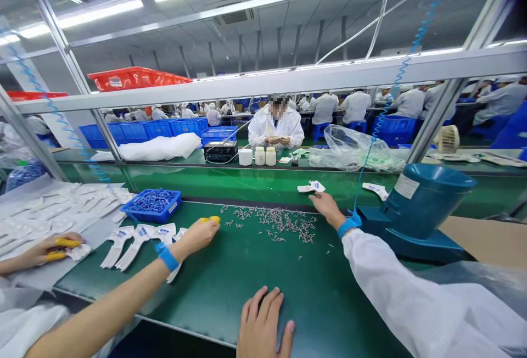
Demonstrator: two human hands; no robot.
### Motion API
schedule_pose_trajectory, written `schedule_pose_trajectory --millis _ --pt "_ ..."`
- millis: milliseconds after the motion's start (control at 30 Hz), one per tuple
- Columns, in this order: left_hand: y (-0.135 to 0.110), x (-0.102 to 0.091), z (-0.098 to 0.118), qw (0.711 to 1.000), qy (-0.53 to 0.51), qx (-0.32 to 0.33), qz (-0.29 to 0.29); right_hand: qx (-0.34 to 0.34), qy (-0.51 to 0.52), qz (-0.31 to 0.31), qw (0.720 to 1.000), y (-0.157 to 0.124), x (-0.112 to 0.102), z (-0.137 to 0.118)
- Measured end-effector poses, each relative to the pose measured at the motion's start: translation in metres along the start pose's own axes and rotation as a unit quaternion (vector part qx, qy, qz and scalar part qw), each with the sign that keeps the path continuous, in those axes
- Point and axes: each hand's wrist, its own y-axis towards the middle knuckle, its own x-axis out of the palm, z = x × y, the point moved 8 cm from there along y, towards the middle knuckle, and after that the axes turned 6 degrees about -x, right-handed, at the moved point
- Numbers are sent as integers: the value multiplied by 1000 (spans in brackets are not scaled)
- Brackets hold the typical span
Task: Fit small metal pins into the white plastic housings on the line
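"Seeing where the right hand [327, 210] is?"
"Yes, far side, beside the white piece [312, 186] on the green belt [222, 182]. I cannot tell whether its fingers grip it."
"And the left hand [262, 322]?"
"Palm down on the near worktop [214, 292], fingers outstretched. Small parts [284, 221] lie scattered farther off."

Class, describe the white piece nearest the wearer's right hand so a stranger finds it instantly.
Start from the large teal machine on the right. To its left, the wearer's right hand is at the near edge of a green strip. There, just past that hand, lies the white, blue-marked piece; the similar piece lies closer to the machine.
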Motion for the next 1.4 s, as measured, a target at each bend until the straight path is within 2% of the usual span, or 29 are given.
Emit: schedule_pose_trajectory --millis 67,133,233,300,367,433,500,567,633,867,1100,1233,1300,1400 --pt "2 1 -1 1000 -1 -20 -8 1 -66 -38 997 -15 20 12" --pt "17 0 5 999 4 -24 -49 -6 -119 -77 990 -37 43 21" --pt "72 6 12 990 53 8 -127 -11 -185 -105 977 -62 69 25" --pt "121 19 4 986 89 6 -139 -13 -217 -105 971 -69 79 22" --pt "166 41 -7 984 94 17 -148 -19 -241 -101 965 -69 87 17" --pt "197 66 -21 981 96 34 -167 -29 -258 -101 960 -66 94 11" --pt "211 84 -37 977 98 50 -185 -44 -269 -104 956 -64 102 4" --pt "213 91 -53 974 104 57 -192 -67 -274 -110 953 -63 114 -6" --pt "208 87 -69 974 114 51 -188 -90 -272 -116 951 -63 127 -18" --pt "198 55 -120 975 158 -9 -158 -156 -240 -147 947 -59 173 -66" --pt "199 26 -172 968 197 -89 -126 -207 -185 -178 944 -55 204 -111" --pt "198 11 -194 962 214 -134 -106 -227 -145 -194 943 -51 207 -121" --pt "200 7 -200 960 217 -150 -97 -221 -132 -189 948 -46 198 -114" --pt "204 6 -202 961 212 -153 -90 -197 -126 -166 958 -34 177 -89"
